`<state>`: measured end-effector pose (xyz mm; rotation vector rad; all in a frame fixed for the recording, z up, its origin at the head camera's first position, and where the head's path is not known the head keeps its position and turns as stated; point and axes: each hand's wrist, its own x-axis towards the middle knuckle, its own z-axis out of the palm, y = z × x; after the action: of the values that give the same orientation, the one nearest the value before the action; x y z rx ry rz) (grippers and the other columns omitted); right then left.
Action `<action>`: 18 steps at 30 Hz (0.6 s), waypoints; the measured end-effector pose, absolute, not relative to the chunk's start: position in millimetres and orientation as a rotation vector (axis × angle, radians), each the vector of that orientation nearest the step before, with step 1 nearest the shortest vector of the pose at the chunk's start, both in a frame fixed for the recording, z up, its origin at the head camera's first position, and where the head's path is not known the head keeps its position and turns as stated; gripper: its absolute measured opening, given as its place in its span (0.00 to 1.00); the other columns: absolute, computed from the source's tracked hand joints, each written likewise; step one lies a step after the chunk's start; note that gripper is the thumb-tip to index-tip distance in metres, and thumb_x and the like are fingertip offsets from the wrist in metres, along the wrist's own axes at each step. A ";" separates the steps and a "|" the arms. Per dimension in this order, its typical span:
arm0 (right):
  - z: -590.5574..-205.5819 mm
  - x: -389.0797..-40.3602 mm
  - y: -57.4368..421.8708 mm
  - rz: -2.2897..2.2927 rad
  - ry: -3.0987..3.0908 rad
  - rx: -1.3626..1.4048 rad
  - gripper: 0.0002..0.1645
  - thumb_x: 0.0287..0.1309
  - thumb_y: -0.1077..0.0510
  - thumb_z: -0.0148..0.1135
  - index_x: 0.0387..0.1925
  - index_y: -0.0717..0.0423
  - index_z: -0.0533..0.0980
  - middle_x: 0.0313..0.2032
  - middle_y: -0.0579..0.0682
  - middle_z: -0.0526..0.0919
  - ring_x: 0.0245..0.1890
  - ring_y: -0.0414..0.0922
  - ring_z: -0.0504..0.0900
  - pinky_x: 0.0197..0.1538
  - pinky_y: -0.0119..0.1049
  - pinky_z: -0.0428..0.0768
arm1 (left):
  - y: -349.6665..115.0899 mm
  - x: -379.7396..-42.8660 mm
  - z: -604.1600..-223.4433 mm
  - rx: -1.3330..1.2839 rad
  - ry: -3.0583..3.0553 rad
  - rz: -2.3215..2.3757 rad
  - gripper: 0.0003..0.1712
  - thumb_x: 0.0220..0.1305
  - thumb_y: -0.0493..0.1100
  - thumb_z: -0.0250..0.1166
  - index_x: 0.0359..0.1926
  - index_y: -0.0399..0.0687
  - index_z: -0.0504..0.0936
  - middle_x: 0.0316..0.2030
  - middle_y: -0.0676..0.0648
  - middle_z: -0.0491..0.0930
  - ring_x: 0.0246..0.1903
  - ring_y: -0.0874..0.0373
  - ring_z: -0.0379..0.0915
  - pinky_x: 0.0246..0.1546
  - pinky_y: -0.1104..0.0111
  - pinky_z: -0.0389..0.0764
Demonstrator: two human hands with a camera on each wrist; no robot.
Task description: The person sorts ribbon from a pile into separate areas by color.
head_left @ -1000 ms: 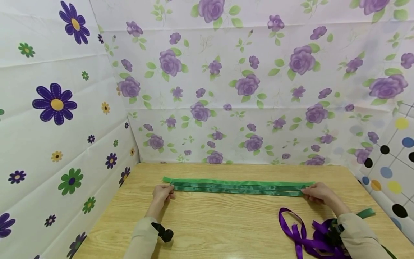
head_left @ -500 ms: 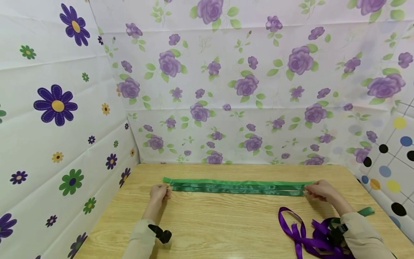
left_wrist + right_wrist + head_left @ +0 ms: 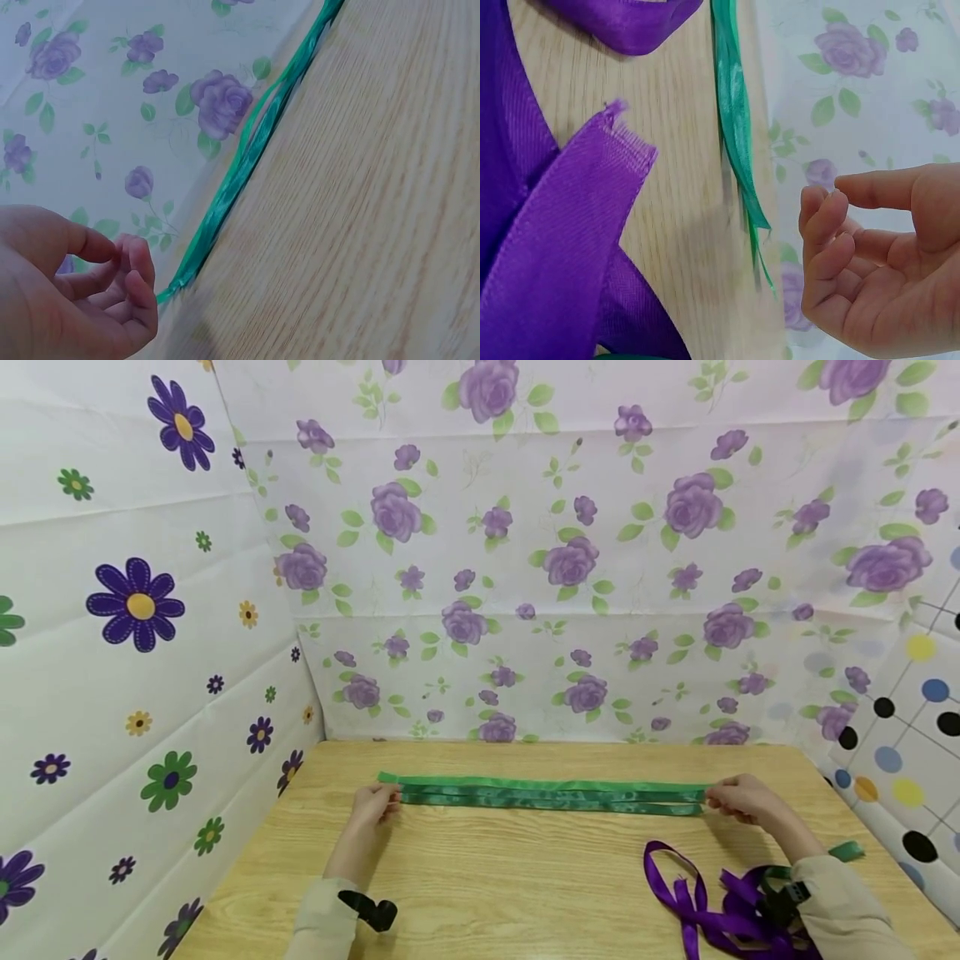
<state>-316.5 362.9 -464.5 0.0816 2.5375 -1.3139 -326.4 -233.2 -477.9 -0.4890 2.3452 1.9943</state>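
Observation:
Green ribbons lie stretched side by side across the table: a bright green ribbon (image 3: 480,781) at the back and darker green strips (image 3: 517,797) in front. At their left end is my left hand (image 3: 373,806), fingertips against the ends. In the left wrist view its thumb and forefinger meet, and the curled fingers hide the green tip; I cannot tell whether they pinch it. Near the right ends my right hand (image 3: 746,797) has curled fingers, thumb to forefinger. The right wrist view shows the ribbon ends (image 3: 759,217) apart from this hand (image 3: 885,262), with no ribbon in its fingers.
A heap of purple ribbon (image 3: 684,897) lies at the front right, partly beneath my right sleeve (image 3: 840,902). Beyond the sleeve pokes a green ribbon end (image 3: 847,852). A flowered cloth (image 3: 525,568) hangs behind the wooden table (image 3: 510,877); patterned cloths flank it.
My right hand has shifted slightly right, off the front green strip's end. My left hand drew back from the ribbon ends, then came up to them again. The ribbons lie nearly the same.

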 end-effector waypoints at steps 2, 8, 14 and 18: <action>-463.1 -315.2 362.0 -1.313 2.532 0.060 0.25 0.70 0.55 0.47 0.54 0.76 0.70 0.28 0.46 0.80 0.18 0.34 0.67 0.23 0.29 0.67 | -231.6 -324.9 -477.0 -0.456 2.335 1.988 0.19 0.71 0.39 0.52 0.54 0.27 0.75 0.29 0.48 0.80 0.25 0.62 0.77 0.29 0.71 0.73; -458.9 -312.0 359.7 -1.313 2.521 0.022 0.23 0.70 0.56 0.46 0.51 0.75 0.72 0.29 0.46 0.79 0.18 0.33 0.66 0.22 0.27 0.66 | -227.1 -322.0 -476.5 -0.396 2.342 1.955 0.19 0.72 0.39 0.51 0.53 0.26 0.75 0.30 0.48 0.80 0.24 0.63 0.76 0.29 0.71 0.74; -453.5 -307.7 357.5 -1.297 2.519 -0.030 0.23 0.70 0.56 0.46 0.51 0.75 0.72 0.30 0.48 0.80 0.18 0.32 0.64 0.22 0.27 0.66 | -222.7 -320.4 -478.5 -0.307 2.353 1.886 0.19 0.72 0.38 0.50 0.53 0.26 0.76 0.30 0.47 0.80 0.25 0.62 0.76 0.28 0.71 0.72; -447.5 -304.2 356.1 -1.258 2.528 -0.100 0.24 0.71 0.56 0.46 0.52 0.76 0.72 0.31 0.49 0.80 0.18 0.32 0.64 0.21 0.26 0.65 | -217.0 -318.3 -479.4 -0.211 2.353 1.816 0.19 0.72 0.39 0.50 0.53 0.26 0.76 0.33 0.44 0.82 0.26 0.62 0.76 0.27 0.71 0.69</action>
<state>-304.2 356.1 -447.5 -0.1002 2.5275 -1.2584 -318.3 -217.0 -479.4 -0.2113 2.3534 1.8161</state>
